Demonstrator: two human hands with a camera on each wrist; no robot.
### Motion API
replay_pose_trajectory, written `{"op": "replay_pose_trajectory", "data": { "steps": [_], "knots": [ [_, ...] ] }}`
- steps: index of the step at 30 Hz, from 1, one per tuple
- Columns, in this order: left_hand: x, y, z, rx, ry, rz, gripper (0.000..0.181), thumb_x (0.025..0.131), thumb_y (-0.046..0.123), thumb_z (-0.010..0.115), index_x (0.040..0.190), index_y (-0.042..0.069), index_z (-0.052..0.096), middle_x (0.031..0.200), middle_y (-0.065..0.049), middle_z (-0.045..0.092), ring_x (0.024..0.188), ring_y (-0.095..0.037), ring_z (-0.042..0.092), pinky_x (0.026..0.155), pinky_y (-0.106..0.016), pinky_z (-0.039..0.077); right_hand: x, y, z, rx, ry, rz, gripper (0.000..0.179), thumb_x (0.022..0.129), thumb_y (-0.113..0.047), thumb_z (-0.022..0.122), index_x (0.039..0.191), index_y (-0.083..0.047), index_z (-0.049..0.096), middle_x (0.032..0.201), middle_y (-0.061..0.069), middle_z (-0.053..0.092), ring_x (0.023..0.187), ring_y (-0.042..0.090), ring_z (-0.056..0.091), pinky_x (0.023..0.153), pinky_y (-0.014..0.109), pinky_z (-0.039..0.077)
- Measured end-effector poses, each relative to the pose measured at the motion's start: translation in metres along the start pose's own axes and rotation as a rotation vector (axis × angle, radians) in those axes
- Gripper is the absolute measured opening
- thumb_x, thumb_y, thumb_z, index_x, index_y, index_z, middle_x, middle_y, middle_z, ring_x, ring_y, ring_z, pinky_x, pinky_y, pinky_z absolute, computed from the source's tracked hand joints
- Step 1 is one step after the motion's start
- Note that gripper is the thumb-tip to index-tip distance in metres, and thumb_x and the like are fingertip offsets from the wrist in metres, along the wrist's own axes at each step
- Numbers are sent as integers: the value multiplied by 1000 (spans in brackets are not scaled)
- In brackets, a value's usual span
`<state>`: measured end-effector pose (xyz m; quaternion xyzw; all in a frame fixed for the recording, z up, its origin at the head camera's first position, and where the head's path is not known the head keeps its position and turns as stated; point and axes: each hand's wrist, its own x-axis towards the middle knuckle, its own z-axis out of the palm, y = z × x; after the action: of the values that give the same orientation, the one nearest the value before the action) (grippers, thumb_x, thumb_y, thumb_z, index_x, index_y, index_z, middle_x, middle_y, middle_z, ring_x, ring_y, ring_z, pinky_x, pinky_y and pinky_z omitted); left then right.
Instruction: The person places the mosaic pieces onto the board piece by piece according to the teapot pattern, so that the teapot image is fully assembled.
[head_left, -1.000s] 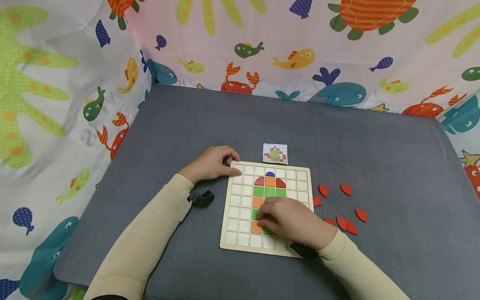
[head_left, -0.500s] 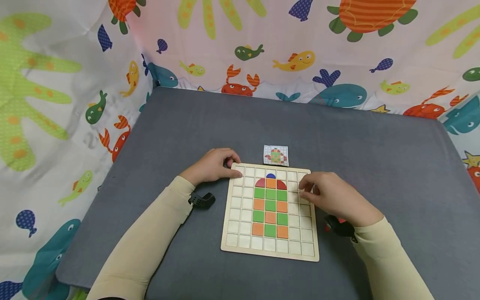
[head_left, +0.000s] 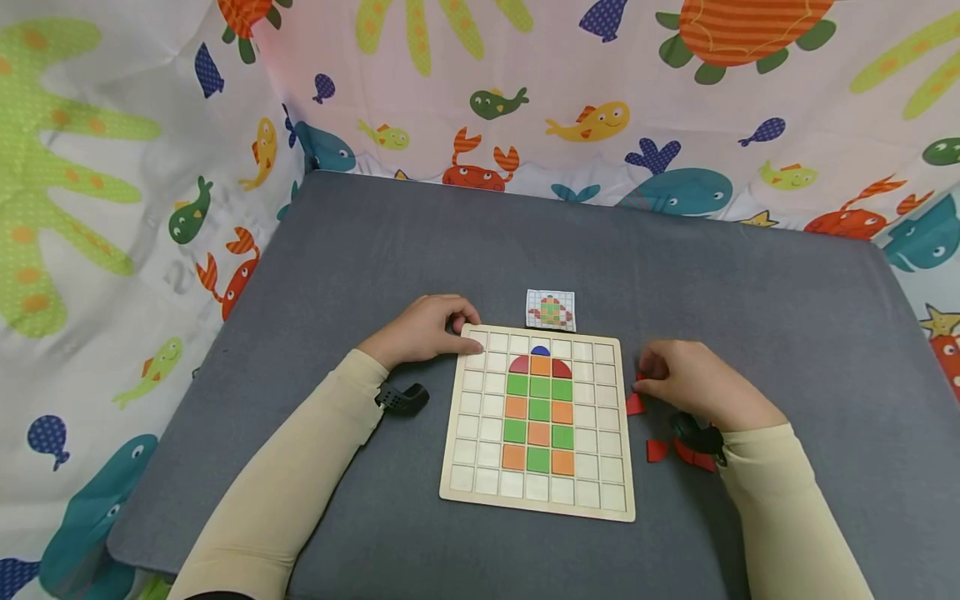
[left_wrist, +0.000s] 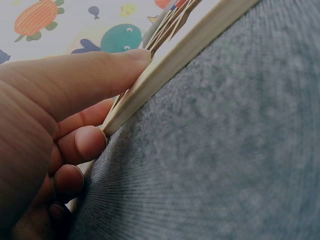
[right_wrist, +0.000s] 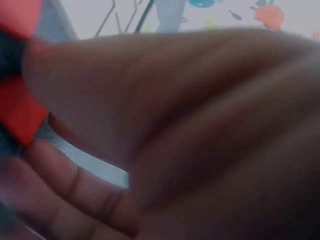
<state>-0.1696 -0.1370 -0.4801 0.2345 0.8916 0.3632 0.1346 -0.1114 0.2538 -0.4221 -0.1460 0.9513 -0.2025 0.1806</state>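
My left hand [head_left: 426, 332] holds the top-left corner of a wooden grid board [head_left: 468, 450], thumb on the rim and the other fingers curled at the far edge. Green, orange, dark red and blue pieces fill the board's middle columns; the blue half-round piece [head_left: 540, 351] sits at the top. Right of the board, my right hand [head_left: 697, 383] pinches a red quarter-circle piece [right_wrist: 20, 110] between thumb and fingers, mostly hidden in the head view. Another red piece [head_left: 635, 405] lies at the board's right edge, just below the fingertips.
A small printed pattern card [head_left: 551, 310] lies just beyond the board's far edge. More red pieces [head_left: 657, 451] lie by the right wrist, partly covered by the black wrist strap [head_left: 697, 433]. A curtain with sea animals [head_left: 480, 108] hangs behind the grey table [head_left: 360, 250].
My right hand has moved from the board's lower middle, across its right side, to the red pieces beside it. The grid's coloured pieces are uncovered. My left hand stays at the corner.
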Motion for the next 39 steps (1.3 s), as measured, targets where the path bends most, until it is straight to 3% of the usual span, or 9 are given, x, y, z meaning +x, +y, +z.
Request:
{"op": "replay_pose_trajectory", "data": {
  "steps": [15, 21, 25, 33, 39],
  "knots": [
    [0, 2, -1, -6, -10, -12, 30, 89, 39, 87, 106, 19, 71, 88, 1, 56, 81, -17, 49, 76, -35, 38, -1, -1, -5, -23, 1, -35, 6, 87, -7, 70, 91, -7, 75, 83, 1, 70, 74, 17, 60, 69, 37, 51],
    [0, 1, -1, -1, -8, -12, 31, 88, 38, 87, 106, 19, 71, 89, 1, 56, 80, -17, 49, 76, -35, 38, -4, -12, -5, -1, 43, -75, 12, 93, -6, 70, 101, -5, 79, 88, 0, 73, 75, 15, 61, 71, 37, 54],
    [1, 0, 0, 7, -3, -9, 31, 88, 38, 88, 106, 20, 71, 88, 2, 56, 80, -16, 49, 77, -35, 38, -5, -22, -1, 50, 65, -130, 15, 96, -7, 70, 107, -5, 79, 88, -1, 72, 73, 13, 59, 66, 33, 51],
    [1, -2, 1, 7, 2, 1, 29, 88, 38, 87, 105, 20, 71, 88, 2, 55, 80, -16, 49, 76, -35, 37, -1, -36, 12, 101, 33, -199, 15, 98, -9, 72, 111, -7, 78, 89, -3, 69, 69, 12, 56, 60, 29, 48],
    [0, -1, 0, 6, 2, 6, 30, 88, 39, 87, 105, 21, 71, 88, 2, 55, 79, -16, 49, 75, -34, 37, 4, -39, 23, 120, -14, -204, 9, 98, -12, 73, 106, -13, 78, 88, -6, 70, 69, 10, 56, 64, 28, 49]
  ]
}}
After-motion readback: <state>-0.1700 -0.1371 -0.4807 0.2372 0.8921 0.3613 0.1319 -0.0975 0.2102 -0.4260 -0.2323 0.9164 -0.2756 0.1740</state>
